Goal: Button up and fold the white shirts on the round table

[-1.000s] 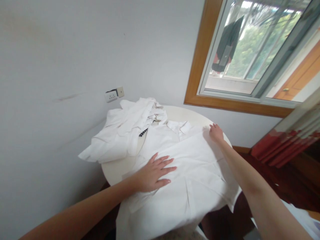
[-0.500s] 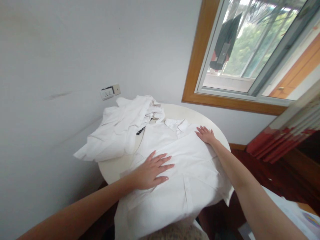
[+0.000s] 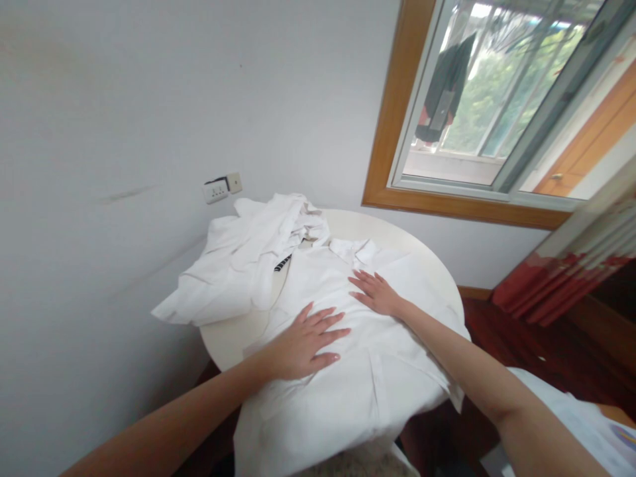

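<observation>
A white collared shirt point(image 3: 397, 351) lies spread over a round white table point(image 3: 392, 225), its collar at the far side and its lower part hanging over the near edge. My left hand point(image 3: 311, 341) rests flat on the middle of the shirt, fingers spread. Farther back and to the right, my right hand point(image 3: 375, 291) lies flat on the fabric just below the collar, fingers stretched out. Neither hand grips the cloth. Beside the shirt on the left sits a heap of white clothing point(image 3: 233, 265), with a black-and-white patterned strip point(image 3: 283, 263) showing at its edge.
A white wall with a socket point(image 3: 216, 191) stands behind the table on the left. A wood-framed window point(image 3: 447, 202) is at the back right, near a red and beige curtain point(image 3: 536, 281). More white cloth point(image 3: 556, 411) lies low at the right.
My right hand has slid left across the shirt, from near its right edge to below the collar. My left hand stays in place on the fabric.
</observation>
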`<action>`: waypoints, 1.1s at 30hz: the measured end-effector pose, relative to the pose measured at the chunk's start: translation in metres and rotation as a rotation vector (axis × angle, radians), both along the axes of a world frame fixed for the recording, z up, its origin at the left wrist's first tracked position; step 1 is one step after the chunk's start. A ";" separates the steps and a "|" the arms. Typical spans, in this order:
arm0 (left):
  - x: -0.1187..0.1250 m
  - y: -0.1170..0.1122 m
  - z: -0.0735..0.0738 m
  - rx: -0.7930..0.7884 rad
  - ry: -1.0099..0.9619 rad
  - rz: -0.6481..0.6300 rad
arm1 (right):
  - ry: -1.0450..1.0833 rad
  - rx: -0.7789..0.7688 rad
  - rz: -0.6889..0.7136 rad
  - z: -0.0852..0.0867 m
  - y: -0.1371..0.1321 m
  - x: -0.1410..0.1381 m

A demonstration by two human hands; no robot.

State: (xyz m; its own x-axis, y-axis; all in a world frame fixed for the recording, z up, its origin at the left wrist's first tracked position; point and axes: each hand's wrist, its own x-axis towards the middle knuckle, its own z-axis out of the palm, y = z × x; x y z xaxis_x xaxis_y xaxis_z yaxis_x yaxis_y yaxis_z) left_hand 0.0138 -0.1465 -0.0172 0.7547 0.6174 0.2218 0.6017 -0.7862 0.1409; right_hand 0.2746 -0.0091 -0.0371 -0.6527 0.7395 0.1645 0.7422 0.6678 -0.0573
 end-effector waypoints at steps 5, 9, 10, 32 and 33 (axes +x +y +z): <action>-0.001 0.000 -0.001 -0.001 -0.051 0.036 | -0.016 -0.016 -0.197 -0.002 0.029 0.032; -0.006 -0.003 -0.003 -0.005 -0.079 0.070 | -0.053 0.004 -0.271 -0.005 0.051 0.058; -0.009 -0.005 -0.003 0.009 -0.076 0.095 | -0.057 0.005 -0.289 -0.006 0.055 0.063; -0.040 0.118 0.037 0.093 0.128 0.863 | 0.172 0.229 -0.897 -0.002 0.068 0.093; -0.039 0.133 0.039 0.022 0.157 0.957 | 0.172 0.241 -0.967 0.000 0.068 0.096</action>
